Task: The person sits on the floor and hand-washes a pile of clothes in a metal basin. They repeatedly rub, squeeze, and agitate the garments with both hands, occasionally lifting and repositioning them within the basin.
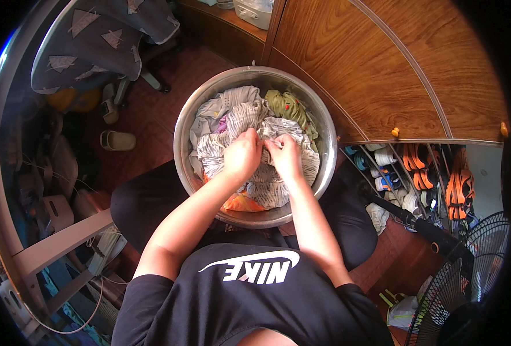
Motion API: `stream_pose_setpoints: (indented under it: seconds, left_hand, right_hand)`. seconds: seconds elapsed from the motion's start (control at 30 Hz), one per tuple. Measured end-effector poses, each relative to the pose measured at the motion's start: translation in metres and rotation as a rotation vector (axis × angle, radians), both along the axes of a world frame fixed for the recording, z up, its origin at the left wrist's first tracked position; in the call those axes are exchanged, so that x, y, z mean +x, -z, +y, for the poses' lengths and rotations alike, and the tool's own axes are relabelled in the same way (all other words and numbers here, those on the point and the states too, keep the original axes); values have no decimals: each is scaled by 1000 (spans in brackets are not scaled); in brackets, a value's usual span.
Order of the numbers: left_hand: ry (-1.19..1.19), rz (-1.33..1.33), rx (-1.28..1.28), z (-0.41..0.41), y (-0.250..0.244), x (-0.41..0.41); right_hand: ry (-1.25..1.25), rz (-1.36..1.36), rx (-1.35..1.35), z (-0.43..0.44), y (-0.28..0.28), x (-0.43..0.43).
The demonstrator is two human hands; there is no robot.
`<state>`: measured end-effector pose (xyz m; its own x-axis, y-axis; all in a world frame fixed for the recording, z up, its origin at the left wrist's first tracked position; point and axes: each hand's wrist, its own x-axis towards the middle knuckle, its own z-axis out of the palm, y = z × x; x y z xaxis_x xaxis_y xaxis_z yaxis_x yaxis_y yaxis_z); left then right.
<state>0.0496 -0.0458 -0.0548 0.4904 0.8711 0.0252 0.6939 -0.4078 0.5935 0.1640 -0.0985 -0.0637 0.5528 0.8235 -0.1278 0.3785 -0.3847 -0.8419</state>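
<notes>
A round metal basin (pixel 328 173) full of crumpled cloth stands in front of me, between my legs. My left hand (pixel 243 152) and my right hand (pixel 284 153) are close together over its middle. Both pinch a white-and-grey striped fabric (pixel 249 114), which spreads in bunched folds under and around them; the fingertips partly hide the gripped spot. Behind it lie an olive-green cloth (pixel 291 108) with red dots and a pale grey cloth (pixel 212 110). Some purple fabric (pixel 222 124) peeks out at the left. An orange cloth (pixel 244 203) shows at the near side.
A wooden cabinet (pixel 350 65) borders the basin at the right, above a rack of shoes (pixel 415 160). A black fan (pixel 463 259) stands at lower right. A cloth-covered chair (pixel 91 39) and a clog (pixel 118 140) are at left, near a pale wooden frame (pixel 65 240).
</notes>
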Motion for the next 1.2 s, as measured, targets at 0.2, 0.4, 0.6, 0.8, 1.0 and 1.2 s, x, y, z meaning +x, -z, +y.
stream_pose_setpoints:
  seconds: [0.2,0.4,0.6,0.8,1.0,1.2]
  left_hand:
    - [165,367,-69,3,19,13]
    - [-95,-367,75,2,15,-3]
    - [-80,-683,-335,-39,-29,18]
    - [22,-301,-11,-11,-31,27]
    - [71,-326,-15,-42,-39,31]
    - [-128,-262,6,-9,-38,23]
  right_hand:
    - [-28,-139,-224,-1,37,-17]
    - [246,283,216,-3,35,-7]
    - [446,1154,179,-6,24,-12]
    - [500,1341,126,-7,9,-34]
    - [84,1694,559,-11,29,-25]
    - [435,1430,160,-3,-12,-30]
